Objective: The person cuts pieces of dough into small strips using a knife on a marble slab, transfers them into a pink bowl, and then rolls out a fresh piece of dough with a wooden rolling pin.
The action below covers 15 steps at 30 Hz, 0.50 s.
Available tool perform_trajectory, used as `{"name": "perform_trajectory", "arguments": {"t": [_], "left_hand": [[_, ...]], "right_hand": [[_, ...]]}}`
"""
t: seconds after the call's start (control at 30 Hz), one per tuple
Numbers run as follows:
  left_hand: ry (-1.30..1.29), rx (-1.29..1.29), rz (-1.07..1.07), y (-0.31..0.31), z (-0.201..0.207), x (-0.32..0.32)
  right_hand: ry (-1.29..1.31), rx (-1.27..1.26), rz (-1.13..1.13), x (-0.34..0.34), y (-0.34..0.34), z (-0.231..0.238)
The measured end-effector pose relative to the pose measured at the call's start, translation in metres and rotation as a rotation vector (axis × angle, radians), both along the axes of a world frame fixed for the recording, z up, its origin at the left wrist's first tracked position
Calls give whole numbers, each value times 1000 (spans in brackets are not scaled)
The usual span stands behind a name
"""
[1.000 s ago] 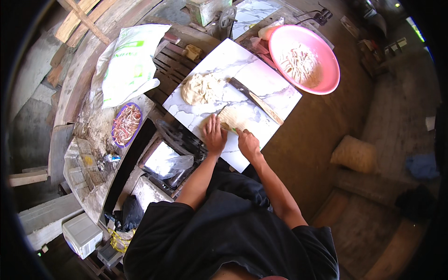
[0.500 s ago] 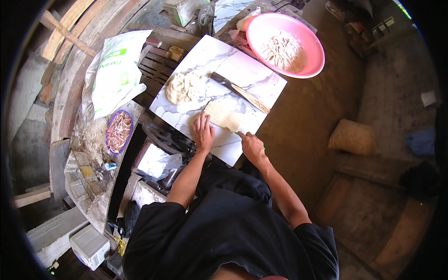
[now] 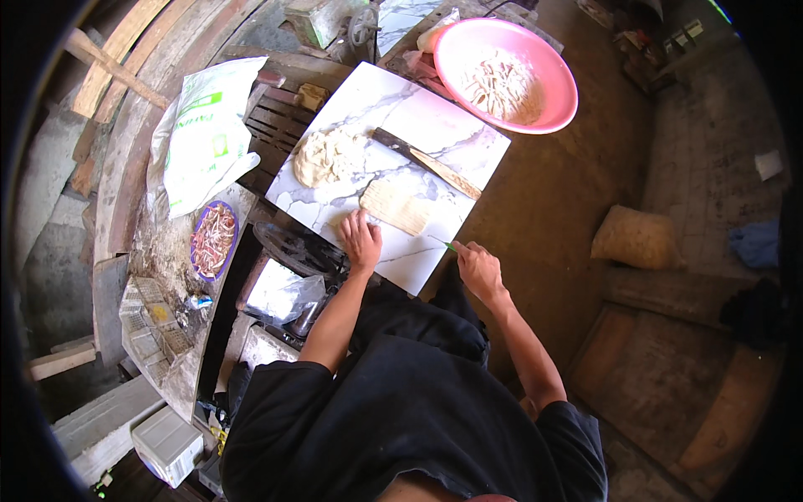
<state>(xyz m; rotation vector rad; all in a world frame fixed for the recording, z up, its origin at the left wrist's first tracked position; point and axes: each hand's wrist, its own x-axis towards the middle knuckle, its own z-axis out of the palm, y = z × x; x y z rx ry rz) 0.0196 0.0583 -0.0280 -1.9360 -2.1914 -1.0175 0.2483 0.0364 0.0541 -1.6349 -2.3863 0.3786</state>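
White board [image 3: 435, 105], left hand [image 3: 361, 243] at edge, bare corner, knife [image 3: 452, 246] in right hand [image 3: 480, 272]

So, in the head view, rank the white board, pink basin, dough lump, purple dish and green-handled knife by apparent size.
White board
Pink basin
Dough lump and purple dish, too alike to rank
Knife, partly hidden

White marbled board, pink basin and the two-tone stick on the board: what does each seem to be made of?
Board: glossy stone or glazed tile, judging by its grey veining and bright sheen; which one stays open.
Basin: probably plastic, with smooth, even pink colour and a soft shine.
Stick: likely wood, its pale end streaked like grain; the dark end's finish is unclear.
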Motion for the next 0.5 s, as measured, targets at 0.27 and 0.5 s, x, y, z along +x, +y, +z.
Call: {"name": "perform_trajectory", "arguments": {"t": [0.27, 0.5], "left_hand": [[-10, 75, 105, 5, -12, 7], [30, 99, 159, 6, -14, 30]], "right_hand": [[83, 80, 86, -72, 33, -15], [86, 52, 148, -91, 60, -31]]}}
